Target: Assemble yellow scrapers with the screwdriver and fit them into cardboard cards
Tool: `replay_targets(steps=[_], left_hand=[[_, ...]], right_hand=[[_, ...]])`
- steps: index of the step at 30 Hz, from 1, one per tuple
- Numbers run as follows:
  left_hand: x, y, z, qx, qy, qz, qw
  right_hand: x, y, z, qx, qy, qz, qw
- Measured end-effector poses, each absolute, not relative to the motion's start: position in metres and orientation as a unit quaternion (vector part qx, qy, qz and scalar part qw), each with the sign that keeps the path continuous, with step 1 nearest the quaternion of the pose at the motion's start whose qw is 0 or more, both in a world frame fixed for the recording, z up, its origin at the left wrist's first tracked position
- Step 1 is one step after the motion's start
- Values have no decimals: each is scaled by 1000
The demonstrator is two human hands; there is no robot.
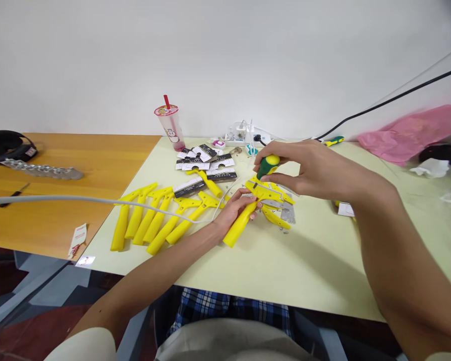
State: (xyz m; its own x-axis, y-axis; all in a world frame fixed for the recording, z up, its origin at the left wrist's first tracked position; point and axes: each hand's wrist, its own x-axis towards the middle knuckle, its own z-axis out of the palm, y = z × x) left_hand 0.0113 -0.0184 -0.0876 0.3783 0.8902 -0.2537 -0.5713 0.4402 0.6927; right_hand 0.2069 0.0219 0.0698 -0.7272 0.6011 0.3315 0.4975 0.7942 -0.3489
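Note:
My left hand (233,212) is wrapped around a yellow plastic scraper (239,226), its handle slanting toward me. Above the tool's head, my right hand (304,163) grips a short green-and-yellow screwdriver (267,166) between thumb and fingers. The screwdriver's shaft points down at the head; whether its tip sits in a screw is too small to tell. Just behind and right lie loose yellow head parts (275,217), metal plates (287,212) and a few small screws (284,231). Several more yellow scrapers (161,220) lie in a row left of my left hand.
Black-and-white cards (190,186) are piled behind the row. A plastic cup (172,128) with a red straw stands near the wall, left of a power strip (244,134). A white cable (97,199) crosses the left side. A pink bag (409,133) lies at right.

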Motion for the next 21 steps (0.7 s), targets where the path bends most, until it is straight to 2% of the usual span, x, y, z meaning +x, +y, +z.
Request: replay_targets(steps=[6, 21], left_hand=[[11, -19, -86, 255, 312, 463, 789], [10, -19, -82, 245, 323, 457, 792]], right_hand=[[205, 15, 78, -337, -913, 144, 180], [206, 17, 77, -338, -911, 142, 190]])
